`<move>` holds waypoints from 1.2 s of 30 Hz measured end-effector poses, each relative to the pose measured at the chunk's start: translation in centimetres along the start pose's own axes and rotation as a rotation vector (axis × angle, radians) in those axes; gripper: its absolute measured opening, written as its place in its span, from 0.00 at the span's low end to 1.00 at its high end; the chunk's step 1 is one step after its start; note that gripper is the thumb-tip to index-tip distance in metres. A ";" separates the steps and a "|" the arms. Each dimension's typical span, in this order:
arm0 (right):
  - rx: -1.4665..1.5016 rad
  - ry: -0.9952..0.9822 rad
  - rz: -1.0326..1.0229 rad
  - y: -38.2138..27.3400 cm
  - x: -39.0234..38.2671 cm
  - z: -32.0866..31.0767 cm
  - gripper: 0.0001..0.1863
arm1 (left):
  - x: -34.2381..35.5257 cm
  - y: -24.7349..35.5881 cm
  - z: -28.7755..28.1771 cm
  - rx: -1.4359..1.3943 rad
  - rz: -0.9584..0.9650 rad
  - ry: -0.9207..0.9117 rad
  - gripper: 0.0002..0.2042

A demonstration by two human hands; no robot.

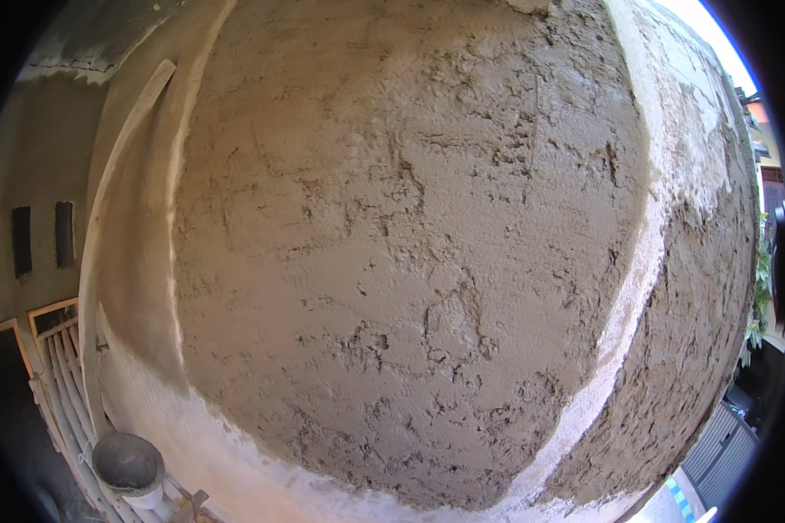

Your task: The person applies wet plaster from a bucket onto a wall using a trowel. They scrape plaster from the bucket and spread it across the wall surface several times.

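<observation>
A wall covered in rough, wet grey-brown plaster [410, 261] fills almost the whole view, very close to the camera. The coat is uneven, with ridges, pits and torn patches. A smoother, paler band of plaster [624, 305] curves down its right side, with more rough plaster [698, 349] beyond it. Neither my left hand nor my right hand is in the picture, and no tool shows.
A long pale wooden straightedge [118, 174] leans along the wall's left edge. Below it a bucket of grey mortar [128, 466] stands at the lower left beside a wooden frame [57, 349]. A grey wall with dark vent slots [22, 240] lies left. Corrugated sheeting [724, 449] lies lower right.
</observation>
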State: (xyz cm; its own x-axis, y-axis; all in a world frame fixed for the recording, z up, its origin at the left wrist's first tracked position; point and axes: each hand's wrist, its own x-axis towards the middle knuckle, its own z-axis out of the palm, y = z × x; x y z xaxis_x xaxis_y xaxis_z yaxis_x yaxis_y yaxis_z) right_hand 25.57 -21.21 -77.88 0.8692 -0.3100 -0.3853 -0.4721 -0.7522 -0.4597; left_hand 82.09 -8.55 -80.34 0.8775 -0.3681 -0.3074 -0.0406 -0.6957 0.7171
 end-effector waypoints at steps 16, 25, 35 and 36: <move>0.014 -0.146 0.136 0.8 -0.5 2.3 0.28 | 0.6 -8.6 0.9 0.091 -0.239 0.059 0.34; -0.027 -0.284 0.302 -4.5 -0.8 -3.6 0.25 | -6.7 -30.6 -1.4 0.191 -0.828 0.196 0.33; 0.016 -0.206 0.295 -2.7 -1.0 -1.0 0.20 | -10.4 -13.5 -0.4 0.114 0.303 0.632 0.27; 0.006 -0.318 0.355 -3.4 -0.7 -1.8 0.22 | -9.5 -11.8 0.2 0.041 0.354 0.607 0.26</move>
State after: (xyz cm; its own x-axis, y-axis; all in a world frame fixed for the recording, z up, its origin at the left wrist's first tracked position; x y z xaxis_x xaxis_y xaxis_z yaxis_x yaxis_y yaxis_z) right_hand 26.82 -19.53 -74.60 0.5659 -0.3536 -0.7448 -0.7336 -0.6282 -0.2591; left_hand 74.14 3.08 -86.02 0.9195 -0.1760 0.3515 -0.3802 -0.6252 0.6816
